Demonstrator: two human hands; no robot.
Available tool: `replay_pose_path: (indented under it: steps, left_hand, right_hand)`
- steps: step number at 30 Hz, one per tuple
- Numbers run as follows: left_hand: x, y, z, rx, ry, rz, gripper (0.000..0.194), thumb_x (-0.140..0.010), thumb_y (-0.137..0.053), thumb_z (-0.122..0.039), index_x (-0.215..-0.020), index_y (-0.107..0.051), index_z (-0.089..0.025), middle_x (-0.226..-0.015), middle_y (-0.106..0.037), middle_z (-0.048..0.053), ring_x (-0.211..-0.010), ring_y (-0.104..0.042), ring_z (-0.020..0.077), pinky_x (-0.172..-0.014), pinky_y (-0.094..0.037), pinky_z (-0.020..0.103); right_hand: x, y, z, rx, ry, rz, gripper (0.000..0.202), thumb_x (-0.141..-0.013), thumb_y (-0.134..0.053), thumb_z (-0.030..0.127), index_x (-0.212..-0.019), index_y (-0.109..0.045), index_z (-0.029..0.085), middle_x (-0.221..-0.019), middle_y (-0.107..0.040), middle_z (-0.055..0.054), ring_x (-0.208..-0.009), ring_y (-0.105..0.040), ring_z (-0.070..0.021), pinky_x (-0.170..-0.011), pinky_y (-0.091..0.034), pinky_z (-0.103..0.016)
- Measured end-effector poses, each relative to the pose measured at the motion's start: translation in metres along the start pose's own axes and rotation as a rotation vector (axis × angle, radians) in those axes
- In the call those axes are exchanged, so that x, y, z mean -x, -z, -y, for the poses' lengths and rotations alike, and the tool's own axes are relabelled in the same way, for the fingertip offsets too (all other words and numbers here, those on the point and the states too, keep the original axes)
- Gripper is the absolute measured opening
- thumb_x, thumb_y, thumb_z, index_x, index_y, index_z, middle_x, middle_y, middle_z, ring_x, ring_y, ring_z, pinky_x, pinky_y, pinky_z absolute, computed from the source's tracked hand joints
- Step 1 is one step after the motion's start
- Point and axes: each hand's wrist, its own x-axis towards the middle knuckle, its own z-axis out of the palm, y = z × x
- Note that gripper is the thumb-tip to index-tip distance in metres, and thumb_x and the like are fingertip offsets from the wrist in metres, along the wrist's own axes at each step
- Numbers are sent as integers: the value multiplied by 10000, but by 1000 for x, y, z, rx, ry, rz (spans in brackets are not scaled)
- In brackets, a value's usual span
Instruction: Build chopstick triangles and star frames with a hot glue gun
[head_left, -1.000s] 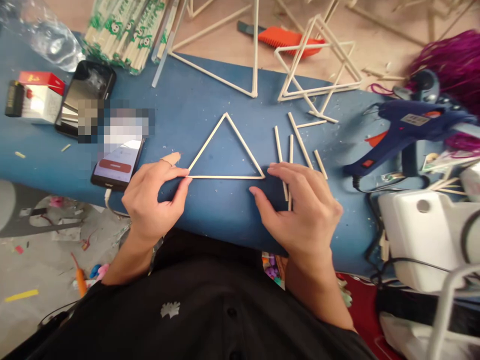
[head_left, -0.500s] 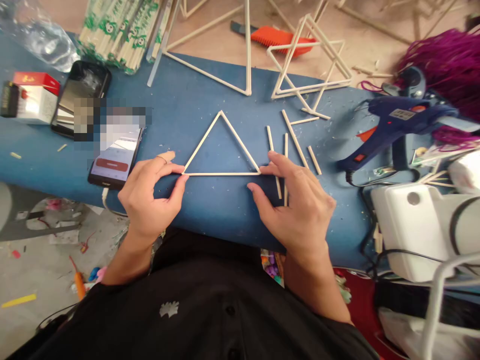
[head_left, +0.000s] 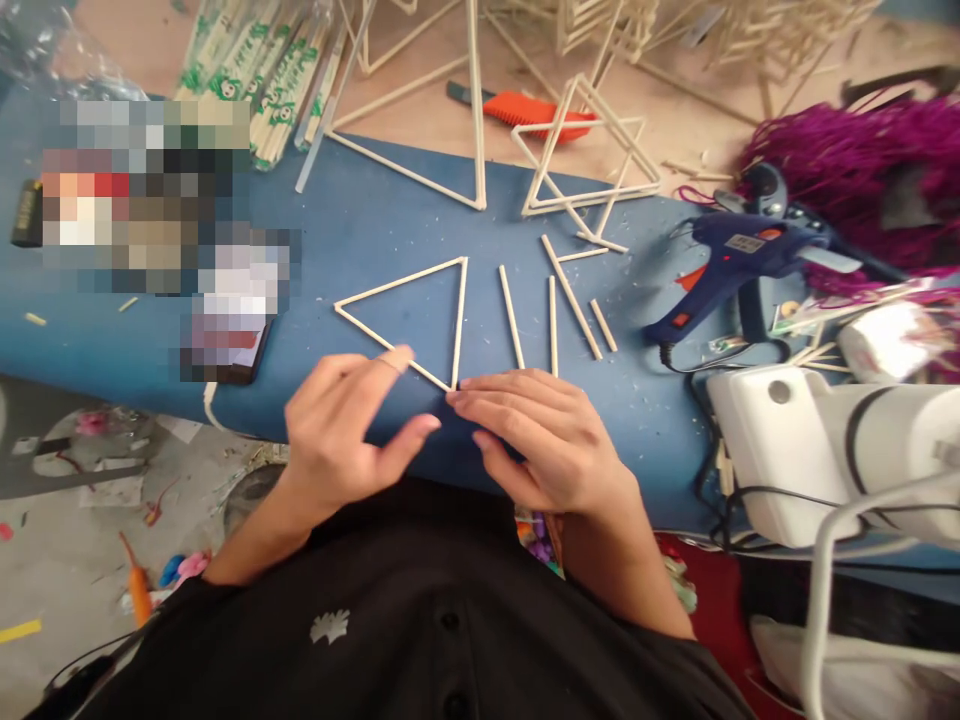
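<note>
A triangle of thin wooden sticks [head_left: 459, 325] lies flat on the blue tabletop, one corner toward me. My left hand [head_left: 349, 425] is beside its lower left side, thumb and fingers spread apart. Its forefinger reaches over or onto that stick; contact is hard to tell. At the near corner are the fingertips of my right hand [head_left: 544, 435], stretched out and touching the sticks, with the thumb held away below. Just beyond my right hand lie two loose sticks [head_left: 511, 315]. A longer stick [head_left: 571, 297] and a short stick [head_left: 603, 325] are farther right.
A blue hot glue gun [head_left: 731, 255] rests at the right, near a white device [head_left: 780, 450] with black cables. Joined stick frames [head_left: 592, 150] and an orange-handled tool [head_left: 536, 115] are at the back. Packaged chopsticks [head_left: 247, 80] and a phone [head_left: 244, 360] lie to the left.
The stick triangle has turned clockwise, bringing one corner toward me. My left hand has come off its left corner and moved right; my right hand has shifted slightly left and nearer.
</note>
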Motion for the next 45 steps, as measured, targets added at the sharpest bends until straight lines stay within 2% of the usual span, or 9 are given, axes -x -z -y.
replay_pose_path:
  steps: [2,6,11,14,17,22,26,31,45]
  left_hand:
    - [-1,-5,-11,-46,-59,72,498,-993,-839,-430,-1357,-715,-114,-1126,-865,105,-939,-738,293,-803,-582,441]
    - [-1,-16,-21,-121,-59,13,404,-982,-865,-370,-1277,-728,-131,-997,-861,78,-954,-771,303,-802,-565,451]
    - [2,-3,-11,-70,-40,12,338,-928,-846,-118,-1241,-727,-159,-994,-855,66,-996,-811,303,-878,-653,437]
    - [7,7,-2,-11,-54,16,375,-917,-817,-49,-1258,-722,-175,-1025,-849,55,-1043,-824,280,-931,-692,412]
    - [13,13,2,-22,-35,-36,460,-915,-865,-107,-1344,-709,-169,-1076,-835,88,-1047,-827,287,-920,-717,438]
    - [24,14,1,-47,76,-66,681,-970,-864,-215,-1584,-569,-217,-1185,-831,118,-1059,-830,306,-901,-740,536]
    - [25,12,2,-17,50,-39,684,-960,-854,-168,-1585,-580,-225,-1192,-859,81,-1066,-828,288,-911,-734,506]
    - [26,10,5,-14,124,-52,475,-955,-878,-280,-1406,-728,-279,-1343,-833,64,-1060,-831,287,-945,-711,484]
    - [31,19,10,112,167,45,624,-979,-817,-220,-1553,-585,-301,-1338,-833,76,-1203,-829,302,-1070,-711,486]
  right_hand:
    - [0,-1,0,75,-61,-81,239,-926,-620,28,-1120,-697,145,-978,-844,-92,-934,-827,-236,-796,-623,-364]
    - [-1,-3,2,281,-204,-130,150,-947,-627,75,-1025,-661,199,-836,-778,-36,-743,-722,-204,-737,-538,-372]
    - [0,-8,1,538,-372,-249,95,-979,-653,126,-976,-656,221,-827,-768,-31,-780,-697,-215,-810,-510,-397]
    - [0,-10,0,577,-378,-260,84,-981,-688,140,-980,-697,224,-869,-778,-42,-901,-715,-251,-856,-511,-419]
    - [-7,-10,4,473,-359,-160,131,-1002,-675,140,-1061,-762,218,-976,-783,-71,-940,-676,-255,-858,-535,-418]
    - [-36,-16,12,345,-407,152,438,-1045,-515,76,-1358,-773,241,-1123,-732,-112,-951,-624,-237,-821,-541,-383]
    - [-57,-21,10,261,-401,278,365,-1043,-535,106,-1162,-848,250,-1097,-711,-103,-944,-622,-228,-768,-497,-357]
    - [-62,-21,4,174,-388,310,314,-1016,-565,104,-894,-825,232,-1034,-747,-67,-944,-647,-216,-784,-485,-351]
    - [-63,-21,13,4,-398,279,191,-964,-626,111,-1003,-790,202,-1075,-718,-81,-980,-663,-227,-805,-513,-375]
